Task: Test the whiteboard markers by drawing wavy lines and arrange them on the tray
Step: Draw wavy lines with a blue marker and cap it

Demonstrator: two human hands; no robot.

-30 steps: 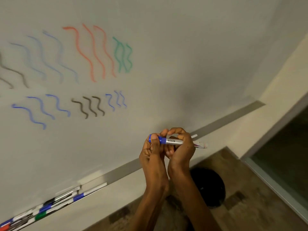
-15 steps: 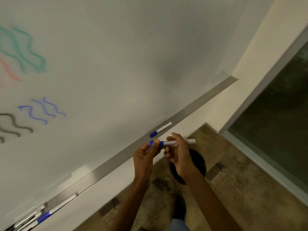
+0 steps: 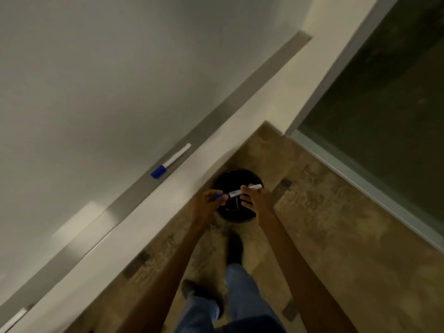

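One blue-capped white marker (image 3: pixel 236 193), cap pinched by left hand (image 3: pixel 209 204), barrel by right hand (image 3: pixel 255 200), both grips clamped on it; black round bin (image 3: pixel 237 180) beneath partly hidden.

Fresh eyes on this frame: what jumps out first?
Both hands meet at lower centre on one marker: the left hand grips its blue end and the right hand pinches the white barrel, directly over a black bin on the floor. Up-left of them, a second marker with a blue cap lies alone on the grey tray under the whiteboard.
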